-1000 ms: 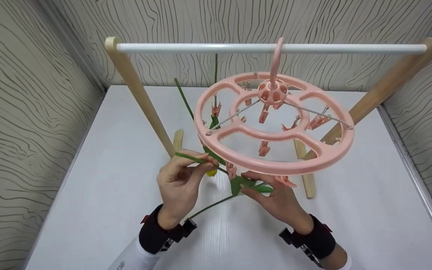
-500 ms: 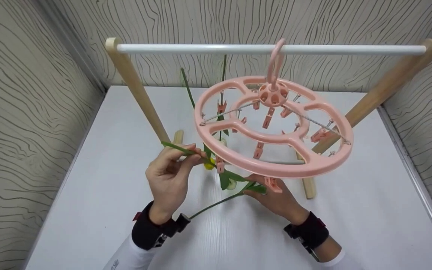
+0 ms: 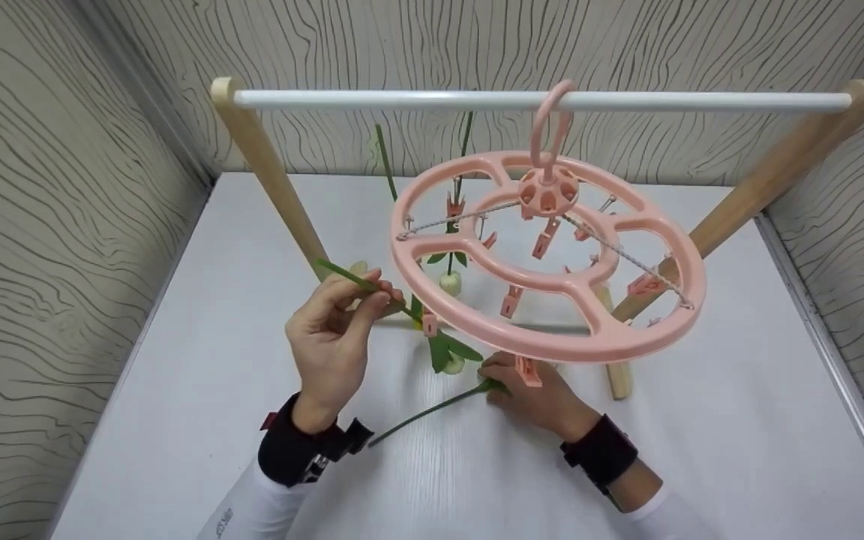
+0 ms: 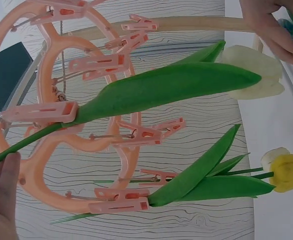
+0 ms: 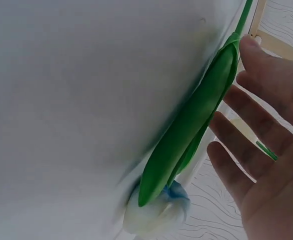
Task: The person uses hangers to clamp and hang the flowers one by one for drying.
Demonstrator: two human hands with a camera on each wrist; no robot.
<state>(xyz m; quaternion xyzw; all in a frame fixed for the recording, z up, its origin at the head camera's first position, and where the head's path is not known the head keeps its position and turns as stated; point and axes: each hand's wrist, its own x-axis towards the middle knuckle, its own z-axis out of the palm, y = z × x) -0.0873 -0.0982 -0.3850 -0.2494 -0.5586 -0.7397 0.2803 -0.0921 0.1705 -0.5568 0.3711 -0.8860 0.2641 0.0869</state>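
My left hand (image 3: 331,330) pinches the green stem of a white artificial tulip (image 4: 259,70) between thumb and fingers. A pink clothes peg (image 4: 41,111) on the round pink drying hanger (image 3: 552,350) grips this tulip, which hangs bloom-down. My right hand (image 3: 544,397) is low at the table, beside another tulip (image 3: 432,411) lying there. The right wrist view shows that tulip's green leaves (image 5: 191,120) and its white bloom with blue (image 5: 156,212); my fingers are loosely extended next to it. Yellow (image 4: 289,172) and white tulips hang from other pegs at the left side.
The hanger hooks over a white rod (image 3: 402,99) held by a wooden frame (image 3: 274,176). Several bare pegs dangle around the ring. Patterned walls (image 3: 402,45) stand behind and beside the white table (image 3: 199,360).
The hanger has rotated, carrying its tulips round, with those at the back going right. My left hand shifted left and up with the stem. My right hand left the hanging leaves and lowered.
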